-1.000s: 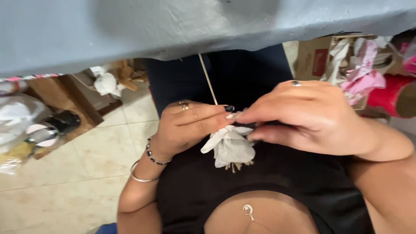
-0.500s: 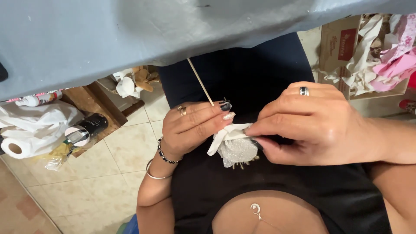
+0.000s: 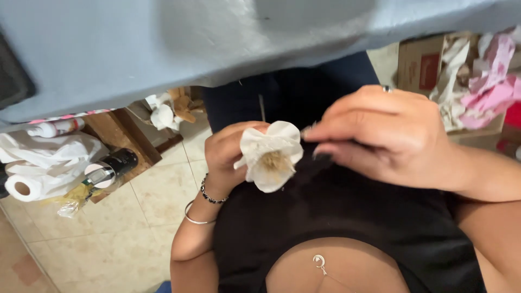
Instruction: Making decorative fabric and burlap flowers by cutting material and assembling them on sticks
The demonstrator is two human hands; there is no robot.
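Flower point(image 3: 272, 156), white paper w/ a tan fringed centre, sits at mid-frame in the head view, open face turned up toward us. Our left hand point(image 3: 230, 154) grips it from behind and below, fingers curled shut round its base, so the flower lies just right of that hand. A thin stick point(image 3: 261, 107) runs up from behind the petals toward the table edge; that is the long axis, roughly vertical in frame. Our right hand point(image 3: 388, 138) comes in from the right, fingers pinched together, tips point(image 3: 310, 130) just beside the petal's right edge; we cannot tell if they touch or hold anything. Left hand is nearer.

Grey table point(image 3: 163, 49) spans the top. Below: pale tiled floor point(image 3: 125, 228), a paper roll point(image 3: 27, 187) and white bag at left, a cardboard box point(image 3: 429, 65) w/ pink and white scraps at right.
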